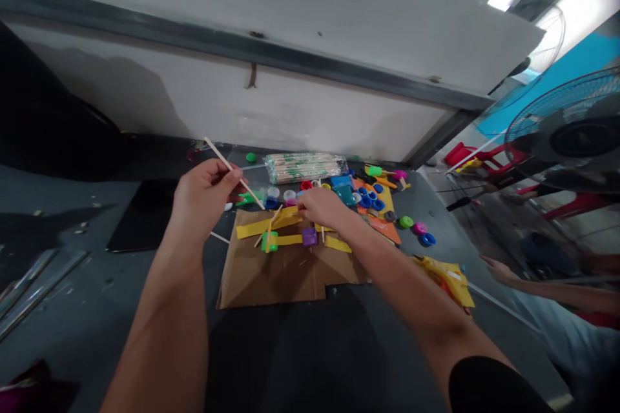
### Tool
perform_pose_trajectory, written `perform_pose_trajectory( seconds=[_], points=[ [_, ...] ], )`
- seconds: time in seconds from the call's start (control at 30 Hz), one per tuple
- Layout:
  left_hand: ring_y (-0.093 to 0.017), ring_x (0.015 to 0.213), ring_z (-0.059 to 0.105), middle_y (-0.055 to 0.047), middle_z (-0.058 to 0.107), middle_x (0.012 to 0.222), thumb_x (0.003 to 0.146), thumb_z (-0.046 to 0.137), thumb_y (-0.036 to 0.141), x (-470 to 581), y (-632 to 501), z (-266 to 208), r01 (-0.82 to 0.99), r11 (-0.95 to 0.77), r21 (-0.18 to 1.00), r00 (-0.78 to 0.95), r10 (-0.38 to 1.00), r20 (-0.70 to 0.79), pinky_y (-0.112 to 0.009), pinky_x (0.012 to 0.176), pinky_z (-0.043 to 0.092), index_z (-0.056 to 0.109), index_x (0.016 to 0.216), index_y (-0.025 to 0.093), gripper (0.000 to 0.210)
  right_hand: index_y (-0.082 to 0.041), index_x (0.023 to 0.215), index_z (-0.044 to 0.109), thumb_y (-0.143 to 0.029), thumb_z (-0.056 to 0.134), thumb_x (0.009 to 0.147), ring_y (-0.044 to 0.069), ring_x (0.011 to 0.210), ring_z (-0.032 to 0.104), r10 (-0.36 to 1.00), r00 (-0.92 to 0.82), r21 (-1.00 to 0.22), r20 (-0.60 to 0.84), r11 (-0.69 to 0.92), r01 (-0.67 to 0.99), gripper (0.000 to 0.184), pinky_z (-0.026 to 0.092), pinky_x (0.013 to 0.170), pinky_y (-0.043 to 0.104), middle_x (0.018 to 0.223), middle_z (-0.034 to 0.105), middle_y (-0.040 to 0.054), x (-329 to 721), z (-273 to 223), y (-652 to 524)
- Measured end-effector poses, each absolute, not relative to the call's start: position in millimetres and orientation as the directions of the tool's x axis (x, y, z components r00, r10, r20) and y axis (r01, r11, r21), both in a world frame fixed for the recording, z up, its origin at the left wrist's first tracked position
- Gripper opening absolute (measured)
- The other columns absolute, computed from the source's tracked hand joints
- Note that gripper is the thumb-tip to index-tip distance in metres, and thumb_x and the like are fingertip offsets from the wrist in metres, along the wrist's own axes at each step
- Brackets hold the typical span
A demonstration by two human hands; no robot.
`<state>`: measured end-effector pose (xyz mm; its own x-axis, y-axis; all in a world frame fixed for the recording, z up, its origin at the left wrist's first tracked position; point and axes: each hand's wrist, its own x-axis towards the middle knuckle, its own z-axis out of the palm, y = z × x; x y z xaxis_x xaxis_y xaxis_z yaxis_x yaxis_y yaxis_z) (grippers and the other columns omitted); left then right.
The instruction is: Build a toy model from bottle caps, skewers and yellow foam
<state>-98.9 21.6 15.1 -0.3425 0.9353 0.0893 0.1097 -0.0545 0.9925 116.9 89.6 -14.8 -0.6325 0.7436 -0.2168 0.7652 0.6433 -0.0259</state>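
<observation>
Yellow flat strips [254, 228], a bright green plastic piece [274, 244] and a purple plastic block [309, 237] already lie on the brown cardboard sheet [276, 281], but the left hand [198, 197] pinches a slim pale wooden stick [219, 154] not yet set down, the right hand [323, 208] is at the strips, its fingers' grip unclear, and coloured plastic caps [365, 202] beyond seem unused.

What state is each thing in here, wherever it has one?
Pale stick, held aslant.
Left hand, closed on the pale stick.
Right hand, lowered over the cardboard; its grip is hidden.
Cardboard, lying flat, notched at its near edge.
Long yellow strip, lying on the cardboard.
Purple piece, on the cardboard.
Stick bundle, wrapped in clear plastic.
Fan, spinning or stopped, cannot tell.
</observation>
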Motion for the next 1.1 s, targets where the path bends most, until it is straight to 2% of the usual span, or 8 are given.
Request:
perform_pose_trajectory(
  seconds=[0.27,0.37,0.43,0.5,0.6,0.77,0.97,1.1],
  points=[
    [-0.011,0.062,0.061,0.001,0.064,0.068,0.075,0.067,0.028,-91.6,16.1,26.2,0.036,-0.061,0.997,-0.324,0.944,0.069,-0.021,0.054,0.054,0.061,0.078,0.016,0.013,-0.019,0.089,0.072,-0.022,0.055,0.082,0.021,0.092,0.064,0.761,-0.638,-0.13,-0.12,0.625,0.77,0.018,0.044,0.073,0.027,0.096,0.072,0.0081,130.9,-15.0,78.8],
    [-0.011,0.064,0.062,0.0,0.064,0.071,0.075,0.067,0.03,-77.8,11.6,36.0,-0.043,-0.091,0.995,-0.265,0.961,0.077,-0.02,0.053,0.054,0.061,0.079,0.017,0.015,-0.019,0.082,0.069,-0.023,0.058,0.081,0.014,0.074,0.061,0.844,-0.529,-0.518,0.086,0.492,0.7,0.011,0.043,0.065,0.024,0.081,0.07,0.0025,146.8,-3.2,61.8],
    [-0.012,0.063,0.063,0.0,0.064,0.071,0.077,0.066,0.031,-65.3,8.7,41.4,-0.098,-0.09,0.991,-0.207,0.976,0.069,-0.022,0.053,0.055,0.059,0.08,0.018,0.015,-0.019,0.08,0.065,-0.028,0.061,0.079,0.011,0.061,0.055,0.91,-0.384,-0.815,0.155,0.338,0.471,0.01,0.043,0.058,0.022,0.073,0.066,-0.0006,152.5,6.9,45.9],
    [-0.013,0.06,0.063,0.001,0.064,0.068,0.078,0.066,0.034,-52.8,6.2,44.1,-0.126,-0.052,0.991,-0.132,0.991,0.036,-0.026,0.054,0.056,0.057,0.082,0.02,0.017,-0.02,0.079,0.061,-0.034,0.064,0.077,0.008,0.049,0.048,0.945,-0.316,-0.967,0.088,0.157,0.201,0.015,0.041,0.048,0.021,0.069,0.062,-0.0029,152.5,16.6,30.2],
    [-0.013,0.054,0.062,0.002,0.064,0.067,0.077,0.067,0.039,-38.0,4.2,42.8,-0.094,-0.011,0.995,-0.082,0.997,0.004,-0.028,0.055,0.057,0.055,0.082,0.02,0.023,-0.02,0.076,0.057,-0.038,0.065,0.074,0.006,0.044,0.045,0.934,-0.356,-0.996,-0.032,-0.058,-0.063,0.019,0.039,0.04,0.019,0.066,0.061,-0.0038,146.3,25.8,13.4],
    [-0.012,0.054,0.061,0.001,0.064,0.067,0.078,0.067,0.04,-26.0,5.5,34.7,0.0,-0.023,1.0,-0.058,0.998,0.022,-0.024,0.054,0.054,0.056,0.081,0.02,0.024,-0.021,0.078,0.053,-0.036,0.062,0.078,0.009,0.051,0.056,0.874,-0.464,-0.976,-0.14,-0.2,-0.082,0.018,0.042,0.041,0.017,0.061,0.06,-0.0042,139.5,24.9,3.1],
    [-0.012,0.059,0.061,0.001,0.063,0.068,0.076,0.069,0.037,-18.9,6.8,30.1,0.031,-0.052,0.998,-0.062,0.997,0.054,-0.023,0.055,0.053,0.06,0.084,0.02,0.021,-0.022,0.083,0.047,-0.034,0.062,0.08,0.008,0.046,0.054,0.878,-0.46,-0.972,-0.136,-0.208,-0.109,0.019,0.043,0.041,0.017,0.059,0.063,-0.0051,139.1,20.6,1.1],
    [-0.011,0.058,0.059,0.001,0.063,0.068,0.074,0.071,0.037,-14.1,3.6,31.4,0.04,-0.013,0.999,0.065,0.998,0.011,-0.023,0.055,0.051,0.065,0.081,0.019,0.02,-0.021,0.084,0.05,-0.038,0.064,0.08,0.007,0.046,0.053,0.912,-0.402,-0.975,-0.083,-0.159,-0.158,0.022,0.044,0.042,0.017,0.06,0.063,-0.0051,139.4,22.6,1.4]
  ],
)
